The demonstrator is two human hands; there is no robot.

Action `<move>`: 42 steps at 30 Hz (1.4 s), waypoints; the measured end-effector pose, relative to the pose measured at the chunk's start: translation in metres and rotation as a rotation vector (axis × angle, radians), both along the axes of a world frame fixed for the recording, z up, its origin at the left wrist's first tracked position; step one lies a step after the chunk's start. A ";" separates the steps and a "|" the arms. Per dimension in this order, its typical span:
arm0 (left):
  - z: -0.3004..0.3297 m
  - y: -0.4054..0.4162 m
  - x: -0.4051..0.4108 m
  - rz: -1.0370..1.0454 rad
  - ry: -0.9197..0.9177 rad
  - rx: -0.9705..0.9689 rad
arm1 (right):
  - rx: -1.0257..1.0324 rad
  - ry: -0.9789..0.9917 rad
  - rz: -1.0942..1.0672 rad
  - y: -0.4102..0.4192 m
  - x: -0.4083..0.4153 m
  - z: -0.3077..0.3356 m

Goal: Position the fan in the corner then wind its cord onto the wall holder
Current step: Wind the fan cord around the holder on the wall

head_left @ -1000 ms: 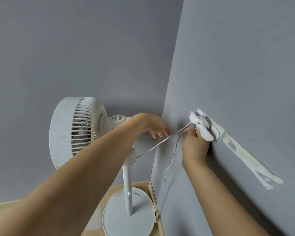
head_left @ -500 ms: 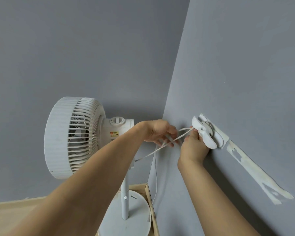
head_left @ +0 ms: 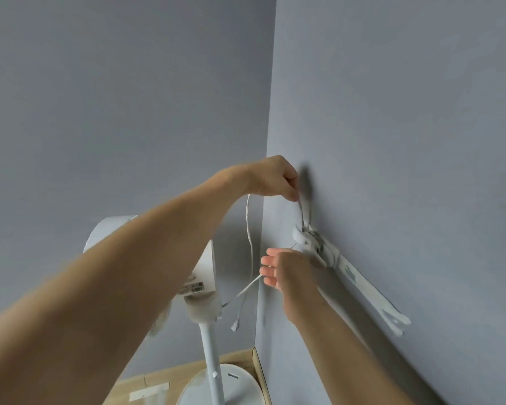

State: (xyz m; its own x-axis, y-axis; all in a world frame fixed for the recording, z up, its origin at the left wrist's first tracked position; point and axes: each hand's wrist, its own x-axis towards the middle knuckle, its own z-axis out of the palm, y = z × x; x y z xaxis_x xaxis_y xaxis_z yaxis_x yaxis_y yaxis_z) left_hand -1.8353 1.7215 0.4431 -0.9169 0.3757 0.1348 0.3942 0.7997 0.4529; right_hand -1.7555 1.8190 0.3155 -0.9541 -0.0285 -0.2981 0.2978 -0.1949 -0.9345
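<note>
Left hand lifted cord above holder.

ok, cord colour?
White, same as the fan; head view shows the cord clearest against the grey wall.

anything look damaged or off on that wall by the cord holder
Yes. Below and right of the wall holder, a white strip runs slanting down the grey wall, ragged and patchy at its lower end, like torn tape or peeled paint.
</note>
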 end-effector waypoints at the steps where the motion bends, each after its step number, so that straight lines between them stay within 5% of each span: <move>1: 0.014 0.003 0.007 -0.014 0.033 -0.098 | -0.066 -0.012 0.029 0.000 0.001 0.012; 7: 0.082 0.006 0.033 0.119 0.465 -0.472 | -0.533 0.096 0.105 -0.002 0.005 0.067; 13: 0.139 -0.002 0.062 0.243 0.736 -0.391 | -1.120 0.144 0.036 0.012 -0.006 0.126; 18: 0.149 -0.007 0.091 0.292 0.653 -0.304 | -1.397 0.253 0.047 0.026 0.022 0.154; 23: 0.120 -0.005 0.108 0.193 0.332 -0.186 | -1.460 0.237 -0.043 0.037 0.045 0.159; 29: 0.053 -0.007 0.109 -0.010 -0.577 -0.168 | -1.248 0.190 -0.028 0.057 0.080 0.128; 36: -0.039 0.030 0.080 0.173 -0.196 -0.072 | -0.884 0.189 -0.313 0.064 0.121 0.070; 42: -0.076 0.041 0.063 0.178 -0.055 0.084 | -0.609 0.132 -0.422 0.065 0.133 0.022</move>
